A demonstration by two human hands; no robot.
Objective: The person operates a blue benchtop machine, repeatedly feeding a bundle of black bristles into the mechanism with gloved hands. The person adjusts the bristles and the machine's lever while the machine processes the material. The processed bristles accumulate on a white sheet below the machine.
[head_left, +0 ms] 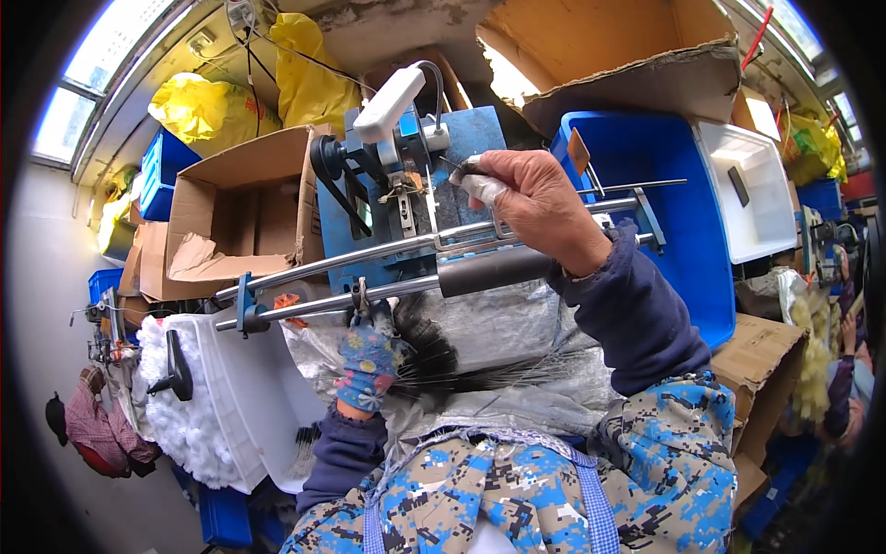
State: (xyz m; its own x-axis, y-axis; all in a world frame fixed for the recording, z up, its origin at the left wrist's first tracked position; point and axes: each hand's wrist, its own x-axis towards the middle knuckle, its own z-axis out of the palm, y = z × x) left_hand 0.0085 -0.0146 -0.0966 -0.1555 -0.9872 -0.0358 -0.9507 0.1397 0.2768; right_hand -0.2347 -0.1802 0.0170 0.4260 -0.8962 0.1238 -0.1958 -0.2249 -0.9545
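Note:
My right hand [543, 205], bare with white wrapping on its fingertips, is raised over the right side of a small blue bench machine [475, 134]. Its thumb and fingers are pinched together; a thin dark tip shows there, too small to name. Lower left, my left hand [367, 358] wears a blue floral glove and is curled just below the near metal rail [341, 303]. What it grips is hidden. Beside it, dark bristles [429, 355] and thin wires [517, 369] fan across a silvery sheet [517, 323] over my lap.
A dark sleeve [494, 269] covers part of the rails. An open cardboard box [235, 203] stands left of the machine, a blue bin [715, 268] right. A white tub [263, 397] with fluffy white pieces [180, 406] sits lower left. Other people [111, 420] are at both sides.

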